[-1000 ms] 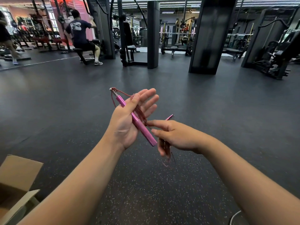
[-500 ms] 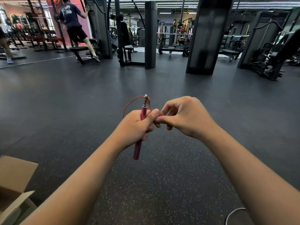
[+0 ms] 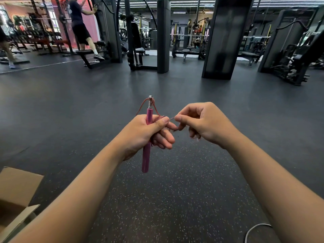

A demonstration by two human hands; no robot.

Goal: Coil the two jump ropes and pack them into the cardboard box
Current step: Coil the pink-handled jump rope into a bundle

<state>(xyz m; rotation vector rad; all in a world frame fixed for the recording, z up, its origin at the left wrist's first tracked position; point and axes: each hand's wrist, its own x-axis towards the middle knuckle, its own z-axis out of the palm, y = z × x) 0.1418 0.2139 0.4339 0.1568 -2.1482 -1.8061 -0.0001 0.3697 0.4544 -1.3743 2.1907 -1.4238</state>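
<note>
The left hand now grips the upright pink jump rope handle with cord wound round it, while the right hand, drawn slightly away, pinches the cord taut; cardboard box waits lower left.

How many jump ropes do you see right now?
2. A pink rope gripped upright in the left hand; a pale cord loop, likely the second, on the floor bottom right, mostly out of frame.
</note>
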